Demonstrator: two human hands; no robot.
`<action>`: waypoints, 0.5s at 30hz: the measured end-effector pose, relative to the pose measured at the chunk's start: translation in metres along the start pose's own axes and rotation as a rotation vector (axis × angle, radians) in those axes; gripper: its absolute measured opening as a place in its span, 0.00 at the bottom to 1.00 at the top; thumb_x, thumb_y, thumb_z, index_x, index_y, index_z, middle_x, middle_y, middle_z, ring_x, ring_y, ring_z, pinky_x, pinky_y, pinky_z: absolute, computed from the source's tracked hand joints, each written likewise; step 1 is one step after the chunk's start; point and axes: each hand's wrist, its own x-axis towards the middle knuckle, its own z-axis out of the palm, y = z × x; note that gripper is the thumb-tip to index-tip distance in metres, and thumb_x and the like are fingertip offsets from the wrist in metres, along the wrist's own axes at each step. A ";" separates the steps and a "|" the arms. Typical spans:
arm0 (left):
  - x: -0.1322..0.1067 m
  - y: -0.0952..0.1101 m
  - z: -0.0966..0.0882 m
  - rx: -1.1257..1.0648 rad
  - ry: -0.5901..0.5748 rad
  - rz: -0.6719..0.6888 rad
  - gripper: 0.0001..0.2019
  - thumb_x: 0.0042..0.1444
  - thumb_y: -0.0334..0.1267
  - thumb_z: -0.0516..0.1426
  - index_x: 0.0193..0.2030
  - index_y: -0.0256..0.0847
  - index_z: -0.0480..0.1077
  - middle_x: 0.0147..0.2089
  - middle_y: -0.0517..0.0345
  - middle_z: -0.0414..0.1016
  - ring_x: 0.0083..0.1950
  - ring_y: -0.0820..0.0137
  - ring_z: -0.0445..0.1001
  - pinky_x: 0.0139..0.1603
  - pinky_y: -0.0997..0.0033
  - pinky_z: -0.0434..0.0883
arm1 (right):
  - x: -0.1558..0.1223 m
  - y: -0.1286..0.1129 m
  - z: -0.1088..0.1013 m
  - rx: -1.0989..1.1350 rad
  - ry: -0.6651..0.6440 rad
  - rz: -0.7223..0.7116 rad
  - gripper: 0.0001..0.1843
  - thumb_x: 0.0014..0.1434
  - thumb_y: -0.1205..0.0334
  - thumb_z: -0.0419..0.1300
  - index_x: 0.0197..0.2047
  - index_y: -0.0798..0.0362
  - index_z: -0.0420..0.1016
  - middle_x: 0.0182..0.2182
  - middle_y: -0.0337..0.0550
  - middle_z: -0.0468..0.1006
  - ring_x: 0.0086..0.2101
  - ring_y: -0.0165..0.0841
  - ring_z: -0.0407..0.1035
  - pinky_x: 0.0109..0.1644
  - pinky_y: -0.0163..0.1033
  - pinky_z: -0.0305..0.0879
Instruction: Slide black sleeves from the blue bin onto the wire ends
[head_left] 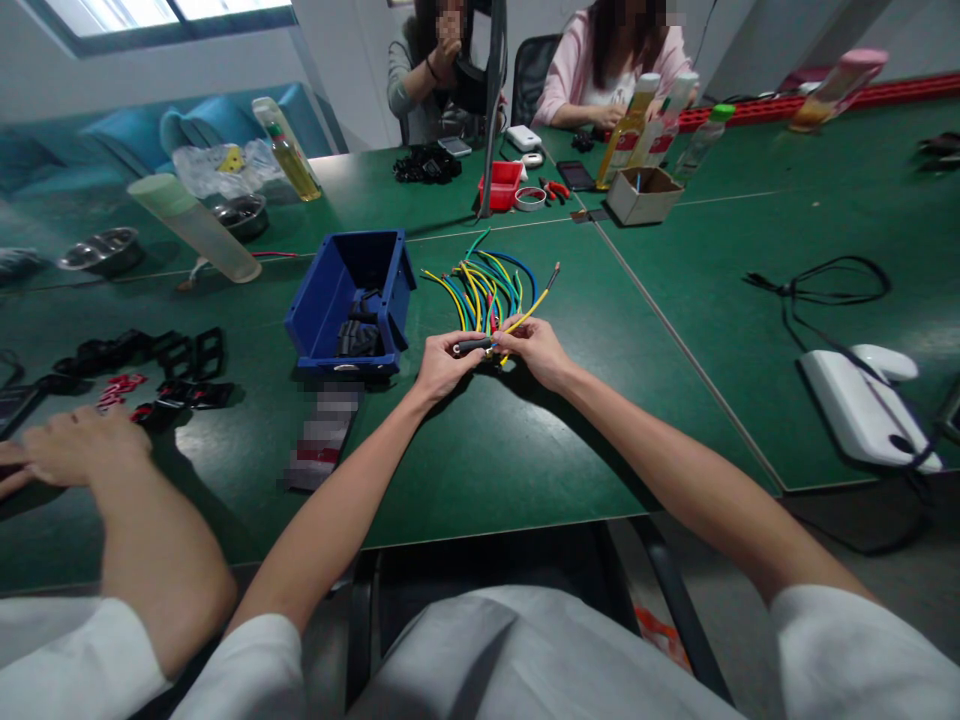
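Between the fingers of my left hand [444, 368] is a short black sleeve [471, 345], lying nearly level. My right hand [536, 350] pinches a yellow wire [538, 303] whose dark-tipped end points up and to the right. The two hands almost meet, and the wire's lower end near the sleeve is hidden by fingers. Just beyond them a bundle of yellow, green and blue wires [472, 285] fans out on the table. To the left of my left hand stands a blue bin [300, 325] with black parts [358, 338] inside.
A co-worker's hand [86, 445] rests at the left beside black parts [176, 365]. Two people sit across the green table [675, 330]. Further back are a red tray [500, 187], a cardboard box [643, 197] and bottles [628, 135]. A white device [862, 410] with a black cord lies right.
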 end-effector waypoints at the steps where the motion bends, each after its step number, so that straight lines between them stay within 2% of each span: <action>1: 0.000 0.000 0.000 0.000 -0.001 -0.002 0.14 0.44 0.37 0.66 0.40 0.35 0.79 0.34 0.53 0.81 0.29 0.71 0.75 0.32 0.71 0.72 | 0.000 0.000 0.000 0.000 0.002 0.001 0.19 0.42 0.51 0.73 0.31 0.53 0.73 0.24 0.38 0.77 0.27 0.30 0.73 0.34 0.36 0.69; 15: 0.001 -0.003 -0.001 0.028 -0.005 0.000 0.14 0.44 0.37 0.65 0.40 0.36 0.80 0.34 0.55 0.80 0.29 0.73 0.73 0.31 0.74 0.69 | 0.000 0.001 0.000 0.014 0.004 -0.003 0.17 0.43 0.54 0.73 0.31 0.53 0.73 0.23 0.37 0.77 0.27 0.28 0.72 0.33 0.34 0.67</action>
